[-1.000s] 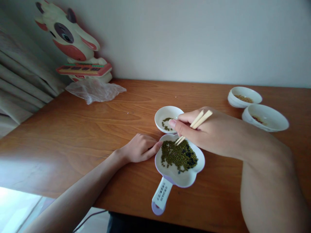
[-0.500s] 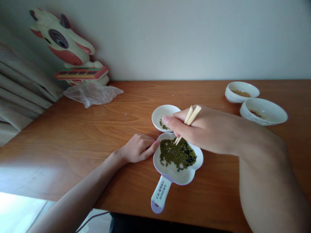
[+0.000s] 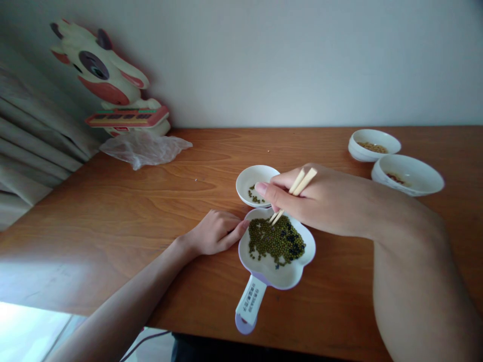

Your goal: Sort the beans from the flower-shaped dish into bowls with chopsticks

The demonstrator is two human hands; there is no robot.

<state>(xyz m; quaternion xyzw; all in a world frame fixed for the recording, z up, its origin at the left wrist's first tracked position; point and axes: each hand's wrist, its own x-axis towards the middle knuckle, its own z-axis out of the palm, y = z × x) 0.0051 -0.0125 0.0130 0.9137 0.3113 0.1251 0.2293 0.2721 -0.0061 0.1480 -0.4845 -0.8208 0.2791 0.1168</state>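
My right hand [image 3: 313, 201] is closed round a pair of pale wooden chopsticks [image 3: 292, 196]. Their tips dip into a pile of green beans [image 3: 275, 241] in a white flower-shaped dish [image 3: 279, 274] with a lilac handle [image 3: 249, 304]. My left hand [image 3: 215, 232] rests on the table beside the dish with its fingers loosely curled and the fingertips touching the dish's left rim. Just behind the dish stands a small white bowl [image 3: 251, 180] holding a few green beans.
Two more white bowls stand at the back right: one [image 3: 373, 143] with yellowish grains, one [image 3: 407, 173] with something reddish. A cow-shaped toy [image 3: 109, 85] and a crumpled clear plastic bag [image 3: 145, 147] sit at the back left. A curtain [image 3: 30, 141] hangs left of the wooden table [image 3: 124, 211].
The right hand has shifted slightly and the chopstick tips have dropped from the dish's rim into the beans. The left hand has stayed at the dish's rim.
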